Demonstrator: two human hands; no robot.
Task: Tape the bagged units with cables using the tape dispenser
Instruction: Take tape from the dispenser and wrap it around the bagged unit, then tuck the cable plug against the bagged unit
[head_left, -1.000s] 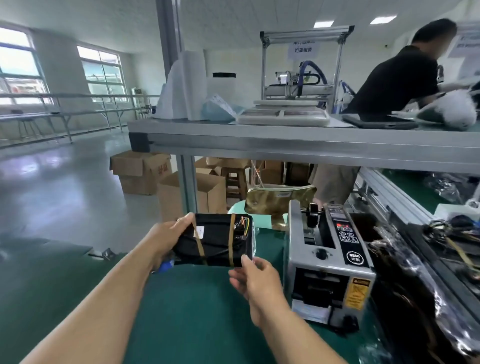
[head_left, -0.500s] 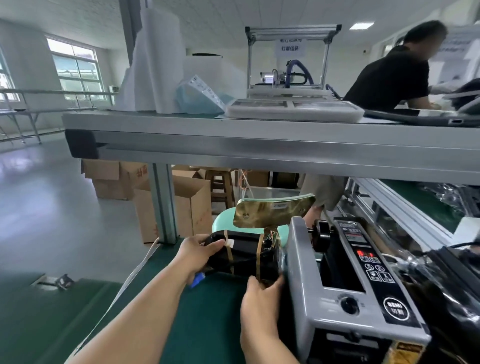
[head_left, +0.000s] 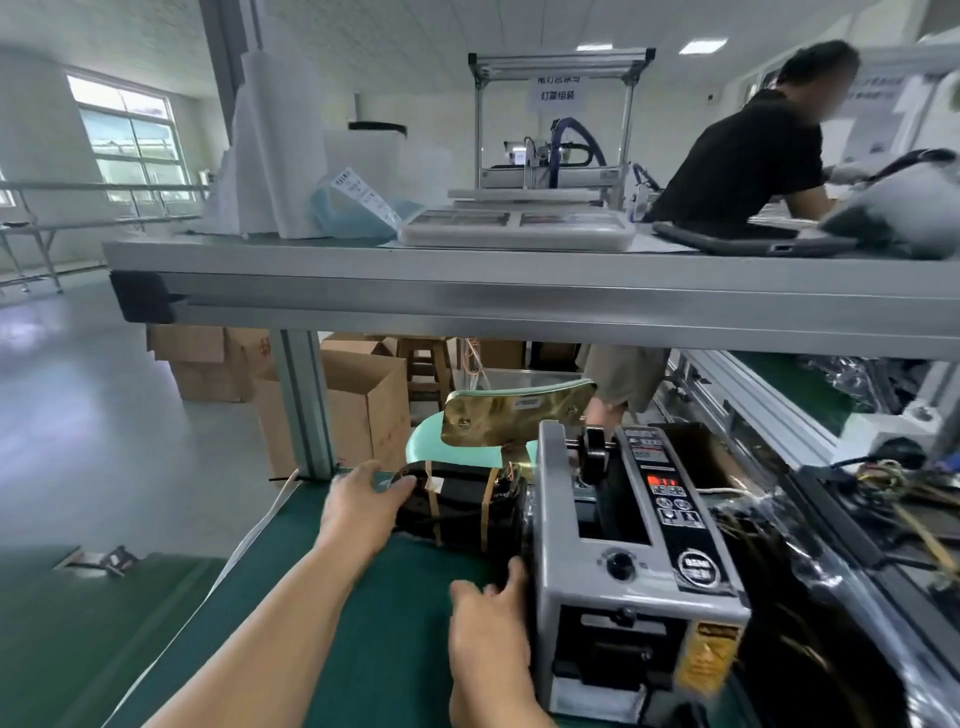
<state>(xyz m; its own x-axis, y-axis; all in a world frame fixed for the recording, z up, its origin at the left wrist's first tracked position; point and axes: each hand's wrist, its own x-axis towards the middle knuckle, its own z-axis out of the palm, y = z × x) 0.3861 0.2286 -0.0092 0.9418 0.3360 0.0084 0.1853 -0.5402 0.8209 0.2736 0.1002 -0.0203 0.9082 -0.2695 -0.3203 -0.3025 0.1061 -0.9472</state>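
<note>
Found the bagged unit (head_left: 462, 501) just left of the tape dispenser (head_left: 558, 545), on or low over the green mat (head_left: 311, 623), with its right end touching or all but touching the dispenser's grey side. Already wrapped with two tan tape bands (head_left: 485, 514), with cables (head_left: 506, 480) bunched under the plastic at the end nearest the dispenser.

Gripped at the end farthest from the dispenser by the left hand (head_left: 358, 512), with thumb hooked over the top and fingers curled round beneath. Met at the near corner beside the dispenser by the right hand (head_left: 488, 618), with thumb and forefinger raised to the bag. Could not tell whether pinching or merely touching, owing to dark plastic and shadow at the contact.

Judged the unit taped and close to being set down left of the dispenser.

Risks from here:
- Could snag loose bag film or a cable loop on the dispenser's corner or its black roller knob (head_left: 592, 447) if swung rightward, dragging a band askew.
- Could slip out of a one-ended hold if let go too early by the right hand, given slick plastic with little purchase.
- Could shove the dispenser toward the heap of bagged units (head_left: 831, 571) on its right side if pressed hard against the grey wall.
- Could peel up a band end if rubbed along that wall, leaving the cables loose again.
</note>
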